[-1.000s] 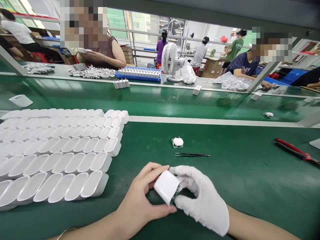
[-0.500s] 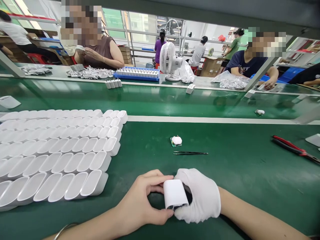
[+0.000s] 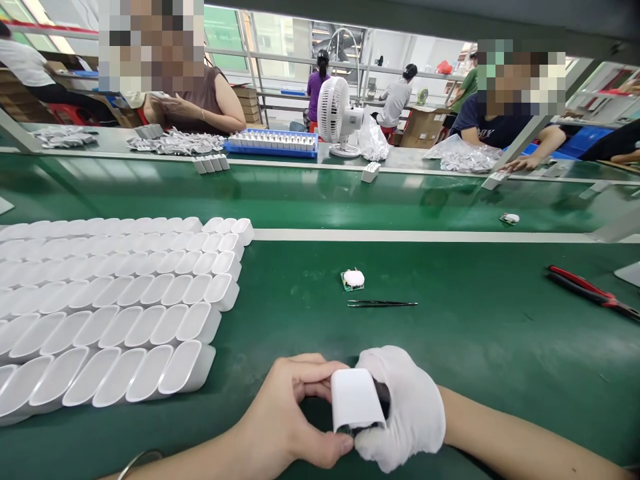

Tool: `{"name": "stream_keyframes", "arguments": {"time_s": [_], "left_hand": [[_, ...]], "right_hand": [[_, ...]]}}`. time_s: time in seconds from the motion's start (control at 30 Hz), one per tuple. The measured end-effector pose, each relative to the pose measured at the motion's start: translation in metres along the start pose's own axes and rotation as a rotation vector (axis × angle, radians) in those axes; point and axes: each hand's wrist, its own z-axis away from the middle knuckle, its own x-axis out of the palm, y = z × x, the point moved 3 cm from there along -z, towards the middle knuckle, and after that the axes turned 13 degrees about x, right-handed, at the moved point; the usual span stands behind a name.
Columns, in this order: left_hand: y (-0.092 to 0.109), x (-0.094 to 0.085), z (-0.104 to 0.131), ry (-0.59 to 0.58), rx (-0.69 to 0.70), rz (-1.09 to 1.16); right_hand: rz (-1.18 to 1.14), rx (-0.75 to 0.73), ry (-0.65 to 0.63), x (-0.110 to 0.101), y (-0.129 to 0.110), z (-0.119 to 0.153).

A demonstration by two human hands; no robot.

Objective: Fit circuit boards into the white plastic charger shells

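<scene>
Here's the left grip (image 3: 295,410), bare, pinching a white casing (image 3: 356,398) with thumb and fingers, while the gloved right grip (image 3: 407,413) wraps its right side, fingertips hidden! Dark parts (image 3: 360,429) peek from the casing's near end, hard to make out. Beyond both grips: tweezers (image 3: 383,304), circuit board (image 3: 353,279), then a pale strip (image 3: 425,236). Rightward, green tabletop (image 3: 475,360) stretches to pliers (image 3: 583,285), tips cut off; leftward, white shells (image 3: 185,367) crowd in.

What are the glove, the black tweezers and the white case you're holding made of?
Glove: looks like cloth, matt, with soft folds.
Black tweezers: perhaps coated metal, dark, with slim arms; plastic is possible.
White case: probably plastic, smooth and evenly coloured.
</scene>
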Motion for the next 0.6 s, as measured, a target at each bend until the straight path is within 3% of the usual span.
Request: {"name": "stream_keyframes", "arguments": {"time_s": [0.2,0.27,0.33,0.47,0.53,0.6], "left_hand": [[0.000,-0.011,-0.004,0.022,0.021,-0.035],[-0.002,-0.014,-0.006,0.001,0.003,-0.031],[-0.003,-0.015,-0.007,0.012,0.009,-0.037],[-0.002,-0.017,-0.009,0.097,0.084,-0.087],[-0.001,-0.018,-0.009,0.116,0.123,-0.131],[0.000,-0.018,-0.008,0.136,0.150,-0.205]], "right_hand": [[-0.387,0.207,-0.075,-0.003,0.000,-0.004],[-0.511,0.344,-0.020,0.000,0.003,-0.001],[-0.499,0.401,0.120,0.001,0.005,0.004],[-0.166,0.081,0.464,-0.004,-0.009,0.014],[-0.059,-0.009,0.508,-0.006,-0.015,0.016],[0.018,-0.002,0.517,-0.005,-0.017,0.017]]}}
